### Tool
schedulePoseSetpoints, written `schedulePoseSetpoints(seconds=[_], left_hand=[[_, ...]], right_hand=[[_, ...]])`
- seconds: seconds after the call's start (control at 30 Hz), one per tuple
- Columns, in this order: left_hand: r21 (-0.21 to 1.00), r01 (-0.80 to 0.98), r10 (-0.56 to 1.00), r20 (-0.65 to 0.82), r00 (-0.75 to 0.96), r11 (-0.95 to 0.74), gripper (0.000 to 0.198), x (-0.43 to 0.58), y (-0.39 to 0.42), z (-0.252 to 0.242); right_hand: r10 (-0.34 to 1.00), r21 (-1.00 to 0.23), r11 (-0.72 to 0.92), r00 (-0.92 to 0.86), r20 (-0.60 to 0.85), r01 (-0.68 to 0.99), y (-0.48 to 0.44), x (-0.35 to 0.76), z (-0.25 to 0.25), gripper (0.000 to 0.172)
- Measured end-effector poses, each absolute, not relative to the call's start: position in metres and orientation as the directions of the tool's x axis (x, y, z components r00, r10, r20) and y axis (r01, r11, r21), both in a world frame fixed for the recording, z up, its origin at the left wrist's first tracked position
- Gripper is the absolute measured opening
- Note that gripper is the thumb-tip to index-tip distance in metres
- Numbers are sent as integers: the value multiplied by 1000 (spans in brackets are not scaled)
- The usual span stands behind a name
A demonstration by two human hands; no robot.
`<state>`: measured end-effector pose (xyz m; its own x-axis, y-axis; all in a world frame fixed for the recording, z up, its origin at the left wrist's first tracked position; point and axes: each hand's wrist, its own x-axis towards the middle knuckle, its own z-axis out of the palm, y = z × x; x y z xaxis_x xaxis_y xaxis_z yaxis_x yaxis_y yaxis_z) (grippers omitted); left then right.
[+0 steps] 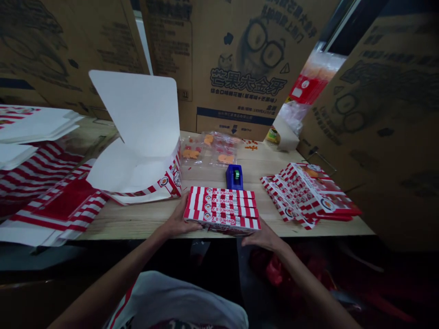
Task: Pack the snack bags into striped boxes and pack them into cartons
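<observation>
The left hand (178, 219) and right hand (262, 238) are closed on opposite ends of a stack of cartons (222, 210), which sits at the near edge of the table (137, 224), about four deep (their glossy-looking print might let them slide on one another). Thin card like this should weigh little and feel fairly stiff, though a hard squeeze could crease it; even pressure at both ends looks the safest hold.
</observation>
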<state>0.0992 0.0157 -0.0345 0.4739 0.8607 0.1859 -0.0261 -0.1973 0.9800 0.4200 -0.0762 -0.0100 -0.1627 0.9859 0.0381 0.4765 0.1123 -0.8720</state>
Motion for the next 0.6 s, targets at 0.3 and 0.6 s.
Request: schedulePoseSetpoints(seconds=[0.3, 0.6], left_hand=[[914, 140, 827, 270, 493, -381, 113, 94, 17, -39], [921, 99, 825, 285, 487, -377, 112, 100, 18, -30]], right_hand=[[876, -319, 444, -480, -40, 837, -43, 371, 103, 138], [821, -97, 518, -526, -224, 850, -16, 339, 107, 129]])
